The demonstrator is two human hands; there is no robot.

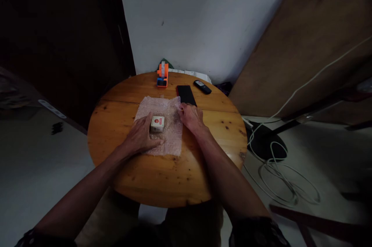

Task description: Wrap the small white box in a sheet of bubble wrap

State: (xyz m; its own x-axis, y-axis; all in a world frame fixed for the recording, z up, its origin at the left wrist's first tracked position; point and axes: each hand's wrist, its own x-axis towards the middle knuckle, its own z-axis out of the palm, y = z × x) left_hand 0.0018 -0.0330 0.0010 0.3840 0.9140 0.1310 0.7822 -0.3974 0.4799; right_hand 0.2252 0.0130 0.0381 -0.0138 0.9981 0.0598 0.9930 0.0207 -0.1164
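A sheet of bubble wrap (171,144) lies flat on the round wooden table. On its middle sits a small white box (157,123) with a red mark on top. My left hand (141,135) rests on the wrap's left part, thumb and fingers spread around the box's left side; whether it touches the box I cannot tell. At the wrap's upper right edge, the fingers of my right hand (191,116) are closed on the bubble wrap, close to the lower end of a dark phone-like slab (186,95).
An orange tape dispenser (162,74) stands at the table's back, with a black handset (202,87) to its right. The wooden table (223,142) meets a white wall behind. A coiled white cable (279,165) and a black round base (269,144) are on the floor at right.
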